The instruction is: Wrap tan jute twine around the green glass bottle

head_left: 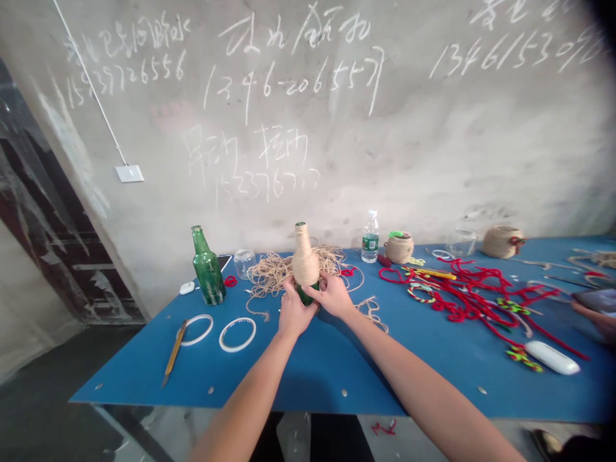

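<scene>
In the middle of the blue table [308,378] stands a green glass bottle [305,260], its neck and shoulder wrapped in tan twine and its lower part bare green glass. My left hand [294,308] and my right hand [334,296] close around that lower part from both sides, fingers curled against it. Behind the bottle lies a loose heap of tan twine [269,273], which spreads out on either side. One loose strand of twine [373,313] rests beside my right wrist. The bottle's base is mostly hidden by my hands.
Left are an unwrapped green bottle [209,273], two white rings [237,335] and a yellow-handled knife [174,353]. Right are a water bottle [370,239], twine-wrapped jars [399,247], tangled red cords [474,292] and a white case [552,357]. Another person's hand [597,319] holds a phone at the right edge.
</scene>
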`<state>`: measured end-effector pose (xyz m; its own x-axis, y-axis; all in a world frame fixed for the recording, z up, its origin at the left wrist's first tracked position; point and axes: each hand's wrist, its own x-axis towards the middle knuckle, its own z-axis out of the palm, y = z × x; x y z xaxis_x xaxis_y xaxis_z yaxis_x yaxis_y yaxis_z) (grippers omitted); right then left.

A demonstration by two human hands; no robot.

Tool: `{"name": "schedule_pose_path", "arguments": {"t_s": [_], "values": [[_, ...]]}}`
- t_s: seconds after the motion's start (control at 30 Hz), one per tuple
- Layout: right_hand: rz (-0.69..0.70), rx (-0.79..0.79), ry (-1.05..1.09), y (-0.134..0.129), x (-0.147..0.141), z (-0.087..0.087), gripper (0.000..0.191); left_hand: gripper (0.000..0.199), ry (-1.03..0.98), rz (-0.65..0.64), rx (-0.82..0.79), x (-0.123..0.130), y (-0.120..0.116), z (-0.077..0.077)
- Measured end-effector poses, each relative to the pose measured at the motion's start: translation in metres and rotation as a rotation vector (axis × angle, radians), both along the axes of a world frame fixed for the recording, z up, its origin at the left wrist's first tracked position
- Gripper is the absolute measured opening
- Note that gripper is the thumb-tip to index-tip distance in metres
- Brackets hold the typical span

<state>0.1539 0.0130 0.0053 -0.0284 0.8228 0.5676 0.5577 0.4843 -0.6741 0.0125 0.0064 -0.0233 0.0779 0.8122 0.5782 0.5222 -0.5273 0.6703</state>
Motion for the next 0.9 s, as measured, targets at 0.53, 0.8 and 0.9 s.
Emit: {"name": "schedule_pose_path", "arguments": {"t_s": [0.53,0.8,0.9], "values": [[-0.017,-0.025,0.001,0.0028,0.0057,0.0008,0.032,0.062,-0.028,-0.072,-0.043,-0.0041,0.0035,0.0027],[-0.035,-0.038,-0.024,0.0069,0.0048,-0.0015,0.035,0.051,0.128,0.098,0.056,-0.0008,0.0034,0.0014],[-0.010,-0.049,-0.023,0.0058,0.0050,0.0004,0.035,0.043,0.059,0.036,0.009,-0.0042,0.0044,-0.0001]]}}
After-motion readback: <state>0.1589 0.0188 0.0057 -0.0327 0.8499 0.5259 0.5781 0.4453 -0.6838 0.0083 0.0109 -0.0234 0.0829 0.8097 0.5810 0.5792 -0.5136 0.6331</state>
